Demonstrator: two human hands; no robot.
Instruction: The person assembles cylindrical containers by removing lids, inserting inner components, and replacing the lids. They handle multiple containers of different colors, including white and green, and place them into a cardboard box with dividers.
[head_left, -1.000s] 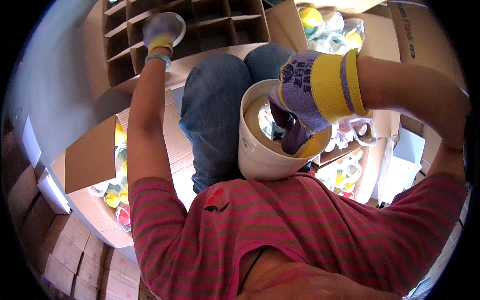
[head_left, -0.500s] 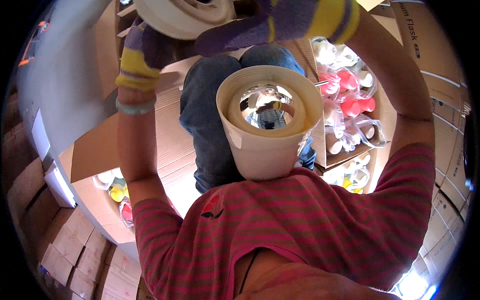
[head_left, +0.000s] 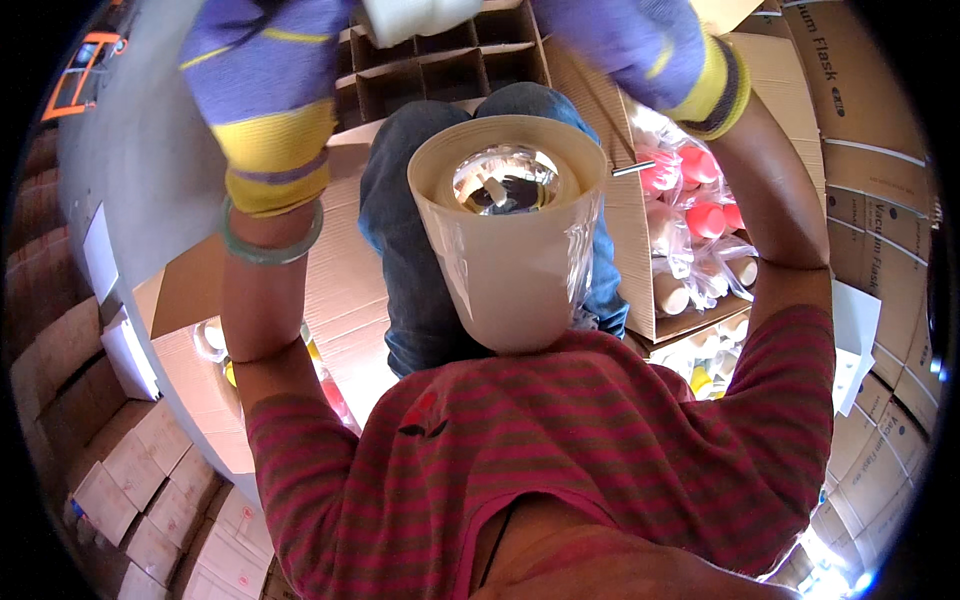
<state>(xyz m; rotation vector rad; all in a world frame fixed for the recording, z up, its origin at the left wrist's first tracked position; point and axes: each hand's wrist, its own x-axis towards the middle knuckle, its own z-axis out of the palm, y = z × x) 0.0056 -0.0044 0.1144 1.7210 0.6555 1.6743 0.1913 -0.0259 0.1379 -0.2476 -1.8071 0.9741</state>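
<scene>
Head view, looking down: both gloved hands are raised to the top edge, where the frame cuts them off. The left hand [head_left: 265,95] and the right hand [head_left: 640,50] flank a white object [head_left: 415,15] between them; most of it lies out of frame, so what it is cannot be made out, and whether the fingers are clamped on it cannot be told. Below the hands, a cream flask body [head_left: 510,240] wrapped in clear film stands upright between the knees, its mirrored inside showing. Beyond the hands sits a divided carton [head_left: 440,70]. Under the right hand, bagged pink caps [head_left: 695,200] fill a box.
</scene>
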